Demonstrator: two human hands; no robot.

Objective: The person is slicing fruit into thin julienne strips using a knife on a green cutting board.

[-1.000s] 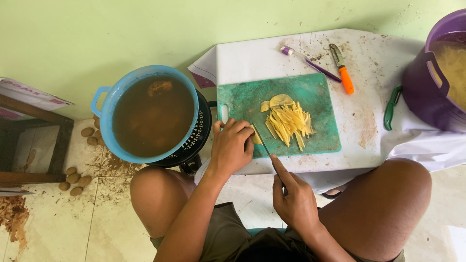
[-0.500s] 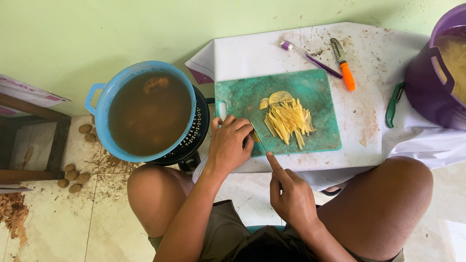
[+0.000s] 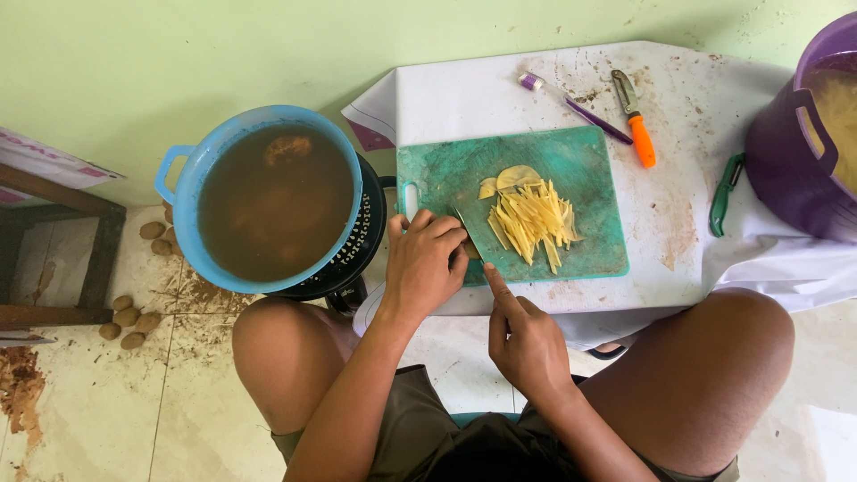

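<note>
At the near left corner of the green plastic cutting board (image 3: 589, 178), the left hand (image 3: 427, 263) is curling its fingers down over a small piece of potato that is mostly hidden beneath them. The right hand (image 3: 527, 344) is closing around the handle of a knife (image 3: 470, 239), forefinger extending along the spine; only a short length of blade is showing between the two hands, edge down on the board just beside the left fingertips.

The step in hand appears to be cutting potato into thin sticks. A loose pile of pale yellow potato sticks (image 3: 534, 217) is lying at the middle of the board, with a few uncut round slices (image 3: 509, 180) touching its far side.

The board is resting on a white sheet (image 3: 500, 94) spread over the floor. Beside the board, on the left, a blue plastic basin of brown water (image 3: 268, 201) is sitting over a black perforated basket (image 3: 361, 236). Beyond the board, a purple-handled tool (image 3: 571, 105) and an orange-handled peeler (image 3: 636, 129) are lying apart from each other. A purple plastic bucket (image 3: 799, 152) is standing at the right. Small brown unpeeled potatoes (image 3: 129, 317) are lying on the tiled floor at the left.

The next move, by judgement, calls for keeping the left fingertips tucked back from the edge and for sliding the cut sticks toward the pile.
</note>
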